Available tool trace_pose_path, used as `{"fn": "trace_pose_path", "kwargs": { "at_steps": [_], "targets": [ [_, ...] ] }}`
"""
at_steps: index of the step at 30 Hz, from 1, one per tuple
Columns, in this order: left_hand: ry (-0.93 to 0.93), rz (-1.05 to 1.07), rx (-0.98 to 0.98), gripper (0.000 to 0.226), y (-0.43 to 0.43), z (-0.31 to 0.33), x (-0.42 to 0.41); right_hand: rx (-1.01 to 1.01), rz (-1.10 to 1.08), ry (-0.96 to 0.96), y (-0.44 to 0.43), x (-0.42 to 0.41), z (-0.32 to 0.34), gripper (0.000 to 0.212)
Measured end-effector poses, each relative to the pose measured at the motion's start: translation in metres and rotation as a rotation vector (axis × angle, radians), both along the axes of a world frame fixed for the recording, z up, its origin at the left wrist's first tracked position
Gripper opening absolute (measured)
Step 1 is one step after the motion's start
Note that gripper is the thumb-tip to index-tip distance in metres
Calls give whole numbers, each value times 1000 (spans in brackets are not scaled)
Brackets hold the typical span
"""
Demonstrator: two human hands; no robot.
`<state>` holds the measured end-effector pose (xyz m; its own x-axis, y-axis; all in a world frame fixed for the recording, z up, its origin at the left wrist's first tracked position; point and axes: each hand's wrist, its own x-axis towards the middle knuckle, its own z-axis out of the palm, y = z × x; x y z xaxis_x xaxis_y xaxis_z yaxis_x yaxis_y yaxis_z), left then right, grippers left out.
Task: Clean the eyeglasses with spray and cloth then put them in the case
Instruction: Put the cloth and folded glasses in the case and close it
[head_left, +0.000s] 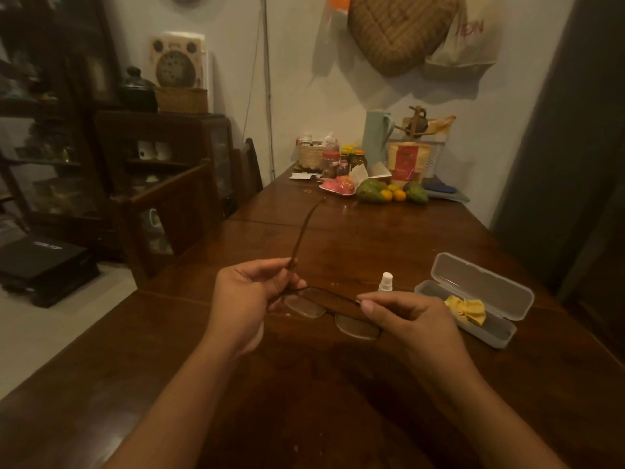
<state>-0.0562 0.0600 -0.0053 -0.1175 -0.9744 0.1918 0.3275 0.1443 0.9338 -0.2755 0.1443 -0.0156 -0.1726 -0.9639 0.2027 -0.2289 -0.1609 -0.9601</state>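
Note:
Thin dark-framed eyeglasses (pixel 333 311) hang just above the wooden table (pixel 304 384) between both hands. My left hand (pixel 248 299) pinches the left hinge, where one temple arm is unfolded and points away up the table. My right hand (pixel 411 318) pinches the right end of the frame. A small white spray bottle (pixel 385 282) stands upright just behind the glasses. To the right lies an open translucent case (pixel 497 328) with a crumpled yellow cloth (pixel 468 309) in its tray.
Fruit (pixel 389 192), jars, a woven basket (pixel 313 155), a pale jug (pixel 375 138) and packets crowd the table's far end. Wooden chairs (pixel 176 204) stand along the left side, a dark cabinet behind them. The wall runs close on the right.

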Motion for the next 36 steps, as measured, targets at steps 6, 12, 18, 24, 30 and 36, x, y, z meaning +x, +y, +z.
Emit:
{"fn": "trace_pose_path", "kwargs": {
  "at_steps": [6,12,18,24,30,36],
  "targets": [
    [-82,41,75,37,-3,-5,-5,29,44,-252,1,9,2,36],
    [-96,41,132,45,-1,-6,-14,-23,137,-250,4,8,4,51],
    [-120,32,175,53,12,-6,-31,-10,279,-209,5,16,0,77],
    [-160,-105,122,56,21,-10,-42,-84,157,-266,5,13,3,42],
    [-275,-273,18,38,26,-26,-53,-152,35,-304,6,-4,15,42],
    [-761,-472,-277,33,45,-50,-85,-101,-95,-51,6,-57,48,36]
  ]
}}
